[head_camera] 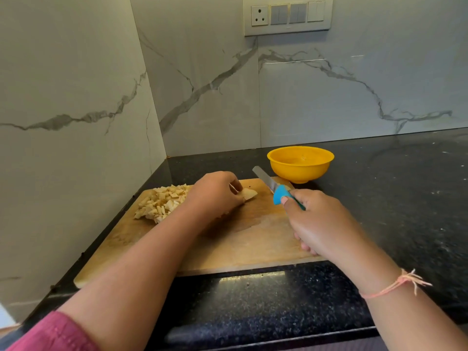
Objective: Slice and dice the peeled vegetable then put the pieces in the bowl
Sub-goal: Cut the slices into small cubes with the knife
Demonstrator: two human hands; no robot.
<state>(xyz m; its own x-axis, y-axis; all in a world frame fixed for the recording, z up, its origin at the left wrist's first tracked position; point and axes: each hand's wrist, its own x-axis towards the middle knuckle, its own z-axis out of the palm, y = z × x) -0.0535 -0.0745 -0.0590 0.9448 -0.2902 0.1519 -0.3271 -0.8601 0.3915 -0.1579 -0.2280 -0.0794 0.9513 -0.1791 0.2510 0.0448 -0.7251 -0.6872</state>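
A wooden cutting board (243, 239) lies on the dark counter. On its far left corner sits a heap of pale diced pieces (162, 202). My left hand (215, 192) presses a pale piece of peeled vegetable (249, 193) onto the board; most of the piece is hidden under the fingers. My right hand (319, 224) grips a knife (273, 184) by its blue handle, blade pointing away and to the left, lifted just right of the vegetable piece. A yellow bowl (300, 163) stands behind the board's far right corner; it looks empty.
The black speckled counter (395, 198) stretches to the right. Marble-patterned walls close off the left side and the back. A switch panel with a socket (287, 15) is mounted on the back wall above the bowl.
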